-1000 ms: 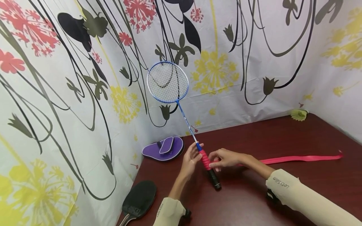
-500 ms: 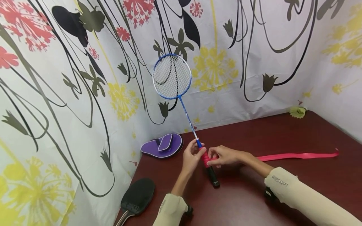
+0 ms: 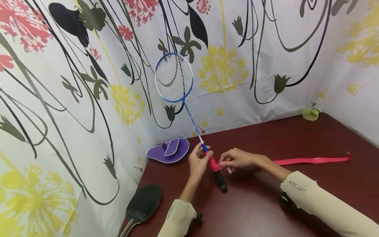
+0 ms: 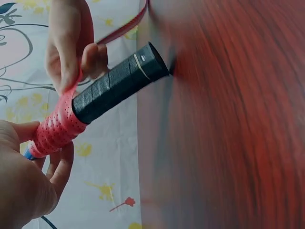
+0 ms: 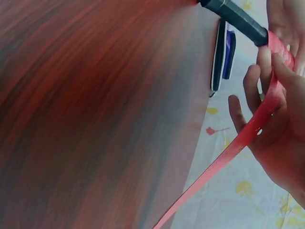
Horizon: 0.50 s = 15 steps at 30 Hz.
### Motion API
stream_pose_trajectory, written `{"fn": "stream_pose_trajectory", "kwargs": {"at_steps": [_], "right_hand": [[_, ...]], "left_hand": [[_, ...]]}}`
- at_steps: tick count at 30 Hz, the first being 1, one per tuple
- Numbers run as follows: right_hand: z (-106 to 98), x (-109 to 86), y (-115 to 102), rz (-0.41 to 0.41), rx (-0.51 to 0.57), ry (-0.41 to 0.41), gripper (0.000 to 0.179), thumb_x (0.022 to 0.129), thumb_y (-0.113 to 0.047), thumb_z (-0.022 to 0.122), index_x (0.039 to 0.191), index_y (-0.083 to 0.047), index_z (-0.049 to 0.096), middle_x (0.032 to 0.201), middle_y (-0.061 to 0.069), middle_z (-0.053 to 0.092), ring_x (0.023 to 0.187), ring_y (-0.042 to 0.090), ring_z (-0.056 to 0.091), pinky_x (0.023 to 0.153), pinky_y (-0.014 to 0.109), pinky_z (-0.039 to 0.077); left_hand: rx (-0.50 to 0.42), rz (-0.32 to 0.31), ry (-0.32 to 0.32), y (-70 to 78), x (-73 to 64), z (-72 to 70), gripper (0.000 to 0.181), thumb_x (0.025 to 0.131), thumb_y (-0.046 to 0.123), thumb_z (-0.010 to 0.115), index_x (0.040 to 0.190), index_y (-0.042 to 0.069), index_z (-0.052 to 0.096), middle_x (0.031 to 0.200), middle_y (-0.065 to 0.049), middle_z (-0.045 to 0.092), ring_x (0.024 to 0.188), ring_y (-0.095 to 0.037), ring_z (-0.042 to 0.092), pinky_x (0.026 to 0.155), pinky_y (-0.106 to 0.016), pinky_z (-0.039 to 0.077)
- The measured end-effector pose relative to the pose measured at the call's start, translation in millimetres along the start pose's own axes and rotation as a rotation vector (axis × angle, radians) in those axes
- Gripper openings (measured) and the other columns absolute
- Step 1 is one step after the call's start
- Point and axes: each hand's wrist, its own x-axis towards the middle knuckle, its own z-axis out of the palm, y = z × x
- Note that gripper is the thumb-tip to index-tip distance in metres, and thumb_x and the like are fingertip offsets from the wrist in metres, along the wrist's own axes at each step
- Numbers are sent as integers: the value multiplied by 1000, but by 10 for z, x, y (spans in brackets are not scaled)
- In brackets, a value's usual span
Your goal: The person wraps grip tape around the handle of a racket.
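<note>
A blue and white badminton racket (image 3: 174,77) is held up at a tilt, its head toward the wall. My left hand (image 3: 198,162) grips the upper handle, thumb and fingers around the pink-wrapped part. Perforated pink grip tape (image 4: 58,125) winds around the upper handle; the lower black handle (image 4: 119,87) is bare of it. My right hand (image 3: 238,159) pinches the tape close to the handle, seen also in the right wrist view, where the tape's loose length runs taut past the palm. Its tail (image 3: 314,160) lies to the right over the table.
On the dark red table (image 3: 251,207) a purple paddle case (image 3: 169,151) lies behind my left hand. A black table tennis paddle (image 3: 144,202) is at the left edge. A yellow-green shuttlecock (image 3: 311,114) sits in the far right corner. A patterned curtain (image 3: 266,65) backs the table.
The pink wrap reaches slightly farther down the handle. The racket head swung right, then back left. The tape's tail has drawn a little to the left, and the head view has shifted slightly.
</note>
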Motion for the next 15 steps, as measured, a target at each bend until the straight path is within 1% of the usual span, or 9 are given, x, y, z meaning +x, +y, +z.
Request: {"fn": "stream_pose_trajectory", "kwargs": {"at_steps": [2,4,6,7,9,11,13,15], "right_hand": [[-24,-16,14,-2,25,-4,16,105,-23,63,111,-11,73,70,-2,74,62,23,72,64,54,61],[-40,-27,19,-9,45,-7,17,105,-22,64,113,-10,73,72,0,75,62,22,73,64,55,60],[-48,-32,20,-18,54,-8,18,105,-21,64,114,-9,73,74,2,76,62,23,73,63,56,60],[-50,-34,20,-23,55,-9,18,105,-21,64,115,-8,73,74,2,76,61,22,73,63,56,60],[-50,-34,15,-33,57,-9,20,104,-20,65,116,-6,74,73,2,76,61,23,73,63,57,59],[-46,-29,11,-32,54,-9,21,104,-20,65,116,-5,74,73,2,76,61,22,73,63,58,59],[-39,-26,9,-28,54,-7,21,104,-19,65,117,-5,74,73,2,76,61,21,73,63,57,59],[-32,-21,14,-24,53,-6,21,104,-18,65,117,-4,74,73,2,76,61,21,73,63,57,59]], "left_hand": [[-4,-5,-3,-61,9,-26,52,89,-3,79,138,-1,62,110,-22,76,101,-42,72,86,-50,59],[-23,-13,-16,-87,12,-50,54,89,-2,78,140,0,61,111,-20,76,103,-40,72,92,-52,57],[-40,-24,-37,-90,12,-67,54,91,1,78,141,3,61,111,-17,76,104,-36,73,98,-47,55],[-48,-27,-47,-86,9,-74,53,91,1,78,142,4,61,112,-16,76,104,-35,73,99,-44,55],[-60,-35,-66,-70,4,-83,54,92,2,77,143,5,61,112,-14,77,104,-31,73,98,-36,55],[-86,-54,-84,-50,0,-91,54,93,2,76,144,7,60,114,-14,76,105,-29,73,94,-29,55],[-118,-75,-98,-39,-6,-101,55,93,1,75,146,10,60,118,-17,75,106,-28,72,88,-24,56],[-159,-107,-106,-35,-15,-109,56,94,1,75,147,13,59,120,-16,74,106,-26,72,85,-23,58]]}}
